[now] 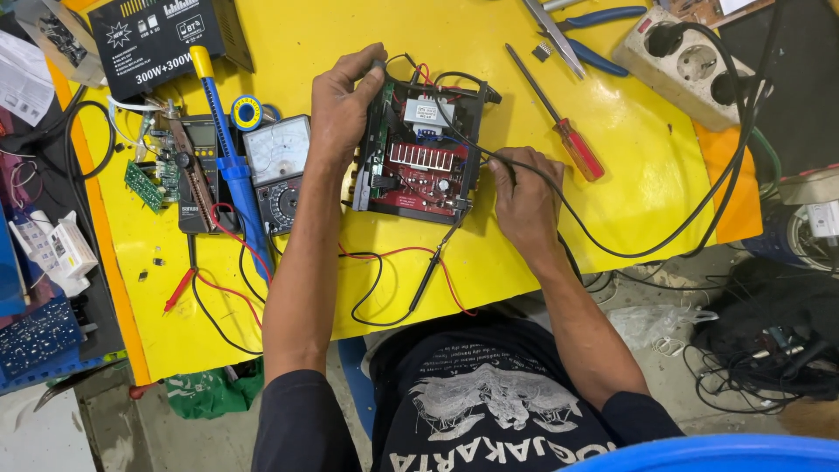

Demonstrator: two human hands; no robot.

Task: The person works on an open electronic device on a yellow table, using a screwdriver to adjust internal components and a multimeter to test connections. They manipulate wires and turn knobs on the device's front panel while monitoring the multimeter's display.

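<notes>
An open black electronic unit (419,153) with a red circuit board and a small transformer lies on the yellow table (489,52). My left hand (343,105) grips its upper left corner, fingers over the edge. My right hand (522,188) rests at the unit's lower right side, fingers pinched on a black cable (612,249) that runs off to the right. A black test probe (430,273) with red and black leads lies on the table just below the unit.
Left of the unit sit an analog meter (278,170), a blue soldering iron (229,149), a solder roll (247,112), a digital meter and a small green board (142,185). A red-handled screwdriver (564,127), blue pliers (594,35) and a power strip (690,65) lie to the right.
</notes>
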